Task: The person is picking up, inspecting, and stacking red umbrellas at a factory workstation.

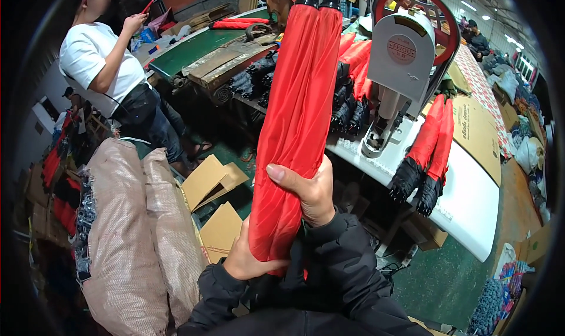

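Observation:
Two long folded red umbrellas (297, 95) stand side by side in front of me, tilted slightly, their black ends at the top. My right hand (318, 192) is closed round their middle, its thumb across the red cloth. Lower down, my left hand (247, 256) is wrapped round the bottom of the bundle; part of its fingers is hidden behind the cloth. Just right of the bundle is a grey-white sewing machine (403, 47) with a red wheel. Two more red umbrellas with black ends (432, 142) lie on its white table (471, 200).
Behind the bundle lie several more red-and-black umbrellas (356, 59). Large woven sacks (120, 230) and open cardboard boxes (220, 227) stand at my left. A person in a white shirt (97, 59) holds a red phone. Flat cardboard (477, 133) lies at the table's right.

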Demonstrator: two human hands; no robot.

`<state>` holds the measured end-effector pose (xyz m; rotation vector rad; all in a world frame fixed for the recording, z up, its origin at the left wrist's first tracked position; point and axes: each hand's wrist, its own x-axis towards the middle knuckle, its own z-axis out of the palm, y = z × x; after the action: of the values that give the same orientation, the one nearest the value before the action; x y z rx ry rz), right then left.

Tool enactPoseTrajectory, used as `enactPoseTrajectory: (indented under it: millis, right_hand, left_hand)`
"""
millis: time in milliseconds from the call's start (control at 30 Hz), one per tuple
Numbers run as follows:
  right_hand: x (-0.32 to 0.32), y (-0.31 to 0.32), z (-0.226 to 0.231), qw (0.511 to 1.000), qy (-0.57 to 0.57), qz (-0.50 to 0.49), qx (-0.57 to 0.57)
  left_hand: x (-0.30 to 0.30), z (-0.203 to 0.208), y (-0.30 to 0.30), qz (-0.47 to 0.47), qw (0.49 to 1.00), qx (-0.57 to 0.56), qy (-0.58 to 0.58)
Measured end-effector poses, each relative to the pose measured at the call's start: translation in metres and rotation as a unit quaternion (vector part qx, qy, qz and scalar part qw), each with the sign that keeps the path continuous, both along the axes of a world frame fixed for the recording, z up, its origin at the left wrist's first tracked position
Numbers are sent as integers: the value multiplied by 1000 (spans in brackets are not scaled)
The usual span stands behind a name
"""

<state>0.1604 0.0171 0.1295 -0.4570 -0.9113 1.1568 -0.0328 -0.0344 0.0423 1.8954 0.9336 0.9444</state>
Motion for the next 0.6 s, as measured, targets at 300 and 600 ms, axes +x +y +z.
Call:
enactPoseTrajectory:
  millis: [300,600]
  right_hand:
    - [-19,-8,-46,989,90,91,-74]
    - [-31,-56,-80,963,173,87,-189]
  left_hand:
    - [-41,27,-37,-47,992,-97,63]
    - [-93,40,-85,-159,909,-380,67]
